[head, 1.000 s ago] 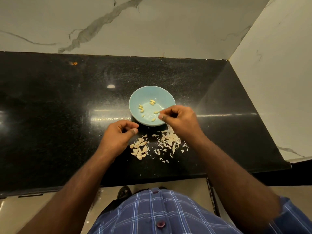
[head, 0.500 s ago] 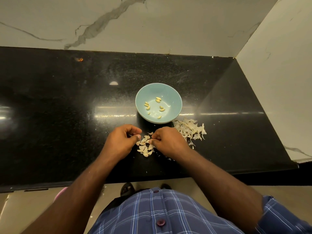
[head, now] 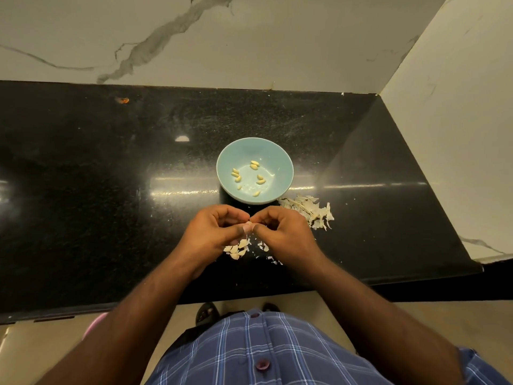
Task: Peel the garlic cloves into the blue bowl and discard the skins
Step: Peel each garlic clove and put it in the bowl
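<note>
Peeling one small garlic clove point(head: 248, 225) is the step in hand, as we judge it, and the clove sits between our two hands just above the near part of the black countertop point(head: 83, 218).

Starting on the left, our left hand point(head: 215, 232) has its fingers curled inward, with thumb and forefinger pinching the pale clove from its left side. The fingers of our right hand point(head: 283, 232) are curled the same way, and their tips meet the clove on its right side; we cannot tell whether they hold skin or the clove itself.

Under and just near of the hands lies a small heap of unpeeled cloves point(head: 237, 250), with a few loose flakes to its right. Beyond the hands stands the blue bowl point(head: 277, 154), with several peeled cloves point(head: 247, 176) scattered over its bottom. To the right of the bowl, touching its near right edge, lies the pile of skins point(head: 311, 212).

To do this well, we would keep the left pinch firm but light, since so small a clove could slip or bruise, and pull the skin away with the right fingertips in one strip. Working close over the counter means a dropped clove lands among the heap. Once bare, it goes forward into the bowl, the skin rightward to the pile.
</note>
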`<state>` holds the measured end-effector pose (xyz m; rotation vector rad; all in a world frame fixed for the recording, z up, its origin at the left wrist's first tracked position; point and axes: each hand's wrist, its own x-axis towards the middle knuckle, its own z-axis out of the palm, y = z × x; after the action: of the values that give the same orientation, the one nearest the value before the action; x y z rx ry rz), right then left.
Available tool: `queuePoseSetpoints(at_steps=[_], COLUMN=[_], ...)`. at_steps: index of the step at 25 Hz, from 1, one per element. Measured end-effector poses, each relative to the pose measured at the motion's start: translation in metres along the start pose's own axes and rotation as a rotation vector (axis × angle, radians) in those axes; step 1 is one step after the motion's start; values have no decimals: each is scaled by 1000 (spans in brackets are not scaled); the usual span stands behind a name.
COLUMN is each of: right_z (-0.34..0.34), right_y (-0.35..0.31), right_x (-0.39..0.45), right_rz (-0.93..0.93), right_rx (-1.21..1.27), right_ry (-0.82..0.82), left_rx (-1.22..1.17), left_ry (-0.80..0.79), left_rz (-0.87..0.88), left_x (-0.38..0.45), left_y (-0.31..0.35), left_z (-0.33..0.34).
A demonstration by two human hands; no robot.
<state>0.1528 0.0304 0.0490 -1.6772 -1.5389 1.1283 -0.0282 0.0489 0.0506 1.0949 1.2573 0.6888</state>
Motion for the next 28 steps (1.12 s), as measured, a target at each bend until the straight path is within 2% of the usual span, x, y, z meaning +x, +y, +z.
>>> queuePoseSetpoints(at_steps=[3, 10, 17, 23, 28], right_z=[-10, -32, -42, -36, -37], right_y=[2, 1, 11, 8, 8], right_x=[-3, -10, -9, -10, -9], right_rz=[54, 64, 91, 50, 69], right_rx=[223, 313, 224, -87, -50], right_ry=[29, 37, 54, 146, 133], left_rx=[-53, 30, 124, 110, 56], left_ry=[-10, -17, -11, 54, 88], left_rz=[45, 153, 220, 237, 231], left_x=[3, 4, 7, 5, 7], left_y=[0, 6, 5, 1, 2], left_z=[8, 31, 45, 58, 59])
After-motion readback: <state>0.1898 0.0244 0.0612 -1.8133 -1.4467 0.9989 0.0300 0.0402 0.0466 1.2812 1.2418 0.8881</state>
